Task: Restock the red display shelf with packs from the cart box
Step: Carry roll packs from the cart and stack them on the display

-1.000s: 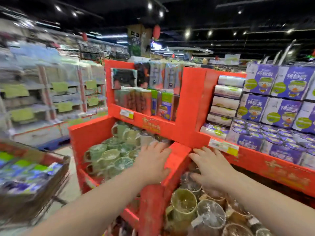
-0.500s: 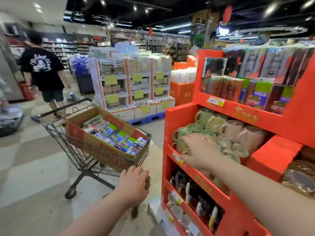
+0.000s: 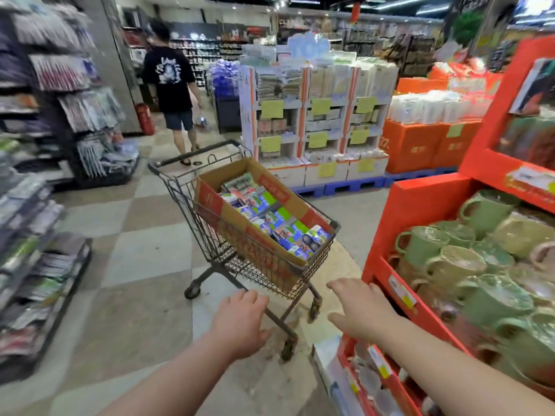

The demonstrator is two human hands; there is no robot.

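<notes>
Both hands out in front, both empty. Left hand [image 3: 240,322] palm down, fingers loosely bent and close together, gripping nothing, low in front of the near end of the black wire shopping cart [image 3: 186,190]; looks clear of it. Right hand [image 3: 360,310] palm down, fingers straight and spread apart, thumb out, just beside the front-left corner of the red cardboard display shelf [image 3: 420,205]; contact unclear. Open brown cardboard box with red printed bands [image 3: 228,172] sits in the cart basket, flaps up. Inside: flat rectangular packs [image 3: 270,219] lying in rows, blue and purple print with bright green patches, glossy wrap, covering the visible box floor; print too blurred to read. Cart stands on the checkered tile floor [image 3: 135,250], just left of the shelf. Shelf's nearest tier holds wrapped green and beige ceramic mugs [image 3: 486,301]. 1 person in a black T-shirt and shorts [image 3: 171,79] further down the aisle, back to camera
</notes>
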